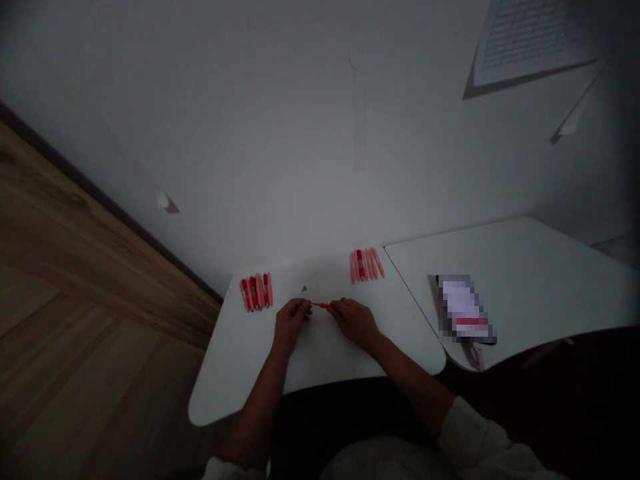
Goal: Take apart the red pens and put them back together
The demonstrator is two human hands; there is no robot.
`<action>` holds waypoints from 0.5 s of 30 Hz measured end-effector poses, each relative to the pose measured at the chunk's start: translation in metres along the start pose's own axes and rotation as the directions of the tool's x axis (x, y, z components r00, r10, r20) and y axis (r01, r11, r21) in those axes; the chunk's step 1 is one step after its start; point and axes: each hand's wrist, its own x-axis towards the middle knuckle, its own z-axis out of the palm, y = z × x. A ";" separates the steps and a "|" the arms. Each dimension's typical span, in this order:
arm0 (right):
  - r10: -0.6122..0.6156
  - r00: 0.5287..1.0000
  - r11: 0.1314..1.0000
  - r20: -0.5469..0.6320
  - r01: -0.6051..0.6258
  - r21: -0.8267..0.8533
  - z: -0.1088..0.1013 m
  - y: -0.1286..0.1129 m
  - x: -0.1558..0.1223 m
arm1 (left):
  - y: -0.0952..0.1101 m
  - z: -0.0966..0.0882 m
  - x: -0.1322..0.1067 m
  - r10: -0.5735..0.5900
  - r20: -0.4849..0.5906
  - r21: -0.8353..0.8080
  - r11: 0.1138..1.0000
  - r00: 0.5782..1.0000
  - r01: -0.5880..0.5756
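While your forearms reach in from the bottom of the view, pale sleeves [475,440] pushed back from the wrists, both hands sit over the near part of the white desk [240,363]. Your left hand [291,322] and right hand [354,322] face each other, only a short gap apart. Each grip looks pressed together, the fingers curled inward rather than spread, though the dim light hides the finer finger positions.

A thin red stick [320,305] lies level across that gap at 12 o'clock from your wrists, one end running into your left fingertips [306,309] and the other reaching your right fingertips [332,308], so it appears pinched between both grips. Just past your left hand, at 11 o'clock, sits a tiny dark speck [304,289], too small to identify.

Farther out, a row of red and pink slender pieces [256,292] lies side by side at 10 o'clock, and a second row [367,265] lies near the desk's far edge at 1 o'clock. At 3 o'clock, a blurred packet [465,310] rests on a second white desk [505,263] that meets the first. A wooden floor [75,267] spreads out at 9 o'clock, and a white wall [300,133] rises at 12 o'clock, with a ventilation grille [535,33] high at 1 o'clock.
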 end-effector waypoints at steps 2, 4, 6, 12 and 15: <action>0.003 1.000 1.000 0.000 -0.003 -0.001 -0.001 0.000 0.000 | -0.002 -0.002 0.001 -0.013 -0.058 -0.062 0.998 0.998 0.009; 0.012 1.000 1.000 0.002 -0.012 -0.005 -0.001 0.000 0.000 | -0.004 -0.003 0.002 -0.027 -0.126 -0.147 0.989 0.992 0.008; 0.020 1.000 1.000 0.003 -0.020 -0.009 0.000 0.000 0.000 | -0.005 -0.005 0.004 -0.061 -0.202 -0.245 0.969 0.978 0.010; 0.028 0.999 1.000 -0.018 -0.028 0.005 0.002 0.001 0.000 | -0.009 -0.012 0.007 -0.171 -0.345 -0.462 0.887 0.923 -0.008; 0.046 0.998 0.999 -0.036 -0.046 0.003 0.004 0.002 0.000 | -0.012 -0.018 0.007 -0.156 -0.426 -0.478 0.875 0.891 -0.075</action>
